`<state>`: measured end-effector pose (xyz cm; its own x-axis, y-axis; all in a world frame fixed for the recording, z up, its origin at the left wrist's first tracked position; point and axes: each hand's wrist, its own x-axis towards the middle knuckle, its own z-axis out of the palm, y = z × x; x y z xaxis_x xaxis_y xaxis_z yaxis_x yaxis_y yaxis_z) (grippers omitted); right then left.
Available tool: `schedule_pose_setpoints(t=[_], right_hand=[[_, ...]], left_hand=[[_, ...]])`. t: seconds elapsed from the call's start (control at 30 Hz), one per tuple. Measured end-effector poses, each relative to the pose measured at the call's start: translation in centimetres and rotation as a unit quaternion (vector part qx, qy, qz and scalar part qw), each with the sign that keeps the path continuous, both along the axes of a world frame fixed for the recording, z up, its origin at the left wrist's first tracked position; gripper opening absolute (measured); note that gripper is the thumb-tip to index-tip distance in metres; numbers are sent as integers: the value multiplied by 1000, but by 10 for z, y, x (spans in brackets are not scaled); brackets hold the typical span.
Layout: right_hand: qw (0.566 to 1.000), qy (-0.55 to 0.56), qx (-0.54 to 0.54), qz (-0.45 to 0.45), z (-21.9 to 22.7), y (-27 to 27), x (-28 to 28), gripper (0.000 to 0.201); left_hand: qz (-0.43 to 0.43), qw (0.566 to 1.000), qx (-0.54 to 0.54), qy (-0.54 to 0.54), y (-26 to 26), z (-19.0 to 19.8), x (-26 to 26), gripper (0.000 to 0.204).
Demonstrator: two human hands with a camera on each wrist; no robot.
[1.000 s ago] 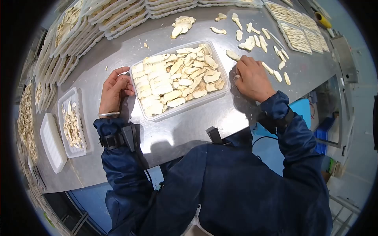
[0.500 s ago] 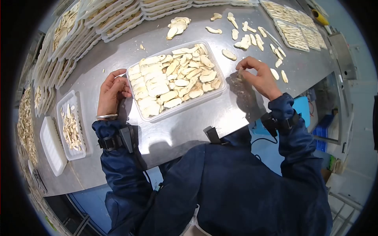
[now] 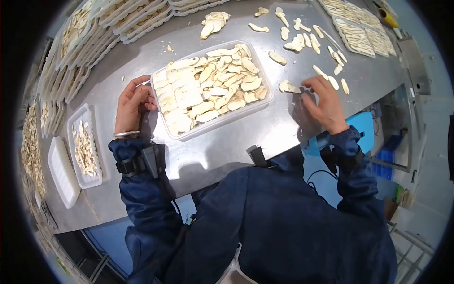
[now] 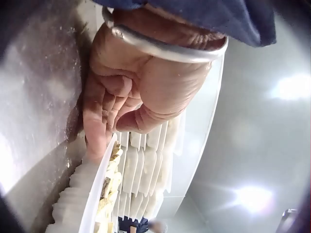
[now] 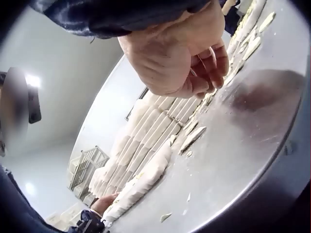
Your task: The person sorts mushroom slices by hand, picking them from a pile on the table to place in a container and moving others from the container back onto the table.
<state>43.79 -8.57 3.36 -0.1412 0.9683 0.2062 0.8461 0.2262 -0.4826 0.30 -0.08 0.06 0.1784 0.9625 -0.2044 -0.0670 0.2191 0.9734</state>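
Note:
In the head view a clear plastic tray [image 3: 215, 125] holds pale mushroom slices [image 3: 222, 85], neatly layered on its left and looser on its right. My left hand [image 3: 134, 106] stays at the tray's left side, its loosely curled fingers touching the rim; the left wrist view shows fingertips right at the tray's edge [image 4: 97, 187]. To the tray's right my right hand [image 3: 325, 104] hovers low over the metal table with thumb and fingers spread apart. Just left of its fingertips lies one mushroom slice [image 3: 287, 86], and another slice [image 3: 277, 57] sits farther back.
Loose slices [image 3: 295, 43] scatter at the back right, near filled trays [image 3: 352, 38]. A slice pile [image 3: 214, 23] lies behind the tray. Stacked trays [image 3: 87, 61] line the back left. A smaller tray [image 3: 97, 161] of pieces and a white empty tray [image 3: 64, 175] stand left.
My right hand has drawn back to the right and its fingers have parted; a slice now shows on the table beside them. The left hand keeps its place at the tray.

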Motion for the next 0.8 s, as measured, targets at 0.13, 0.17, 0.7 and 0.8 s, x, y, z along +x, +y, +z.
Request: schedule_pose_setpoints(t=[0.13,0.17,0.7,0.8], right_hand=[[997,-61,12,36,-8,9,-11,18],[996,-79,12,47,-11,10,-11,17],[952,10,159,263,8,36,-145,19],[947,-5,136,292,0,41,-167,20]], left_hand=[[-6,1000,2,0,-1,0,0,33],[-8,1000,2,0,0,0,-2,32],[7,1000,-11,14,-1,0,-2,34],[9,1000,-12,22,-2,4,0,34]])
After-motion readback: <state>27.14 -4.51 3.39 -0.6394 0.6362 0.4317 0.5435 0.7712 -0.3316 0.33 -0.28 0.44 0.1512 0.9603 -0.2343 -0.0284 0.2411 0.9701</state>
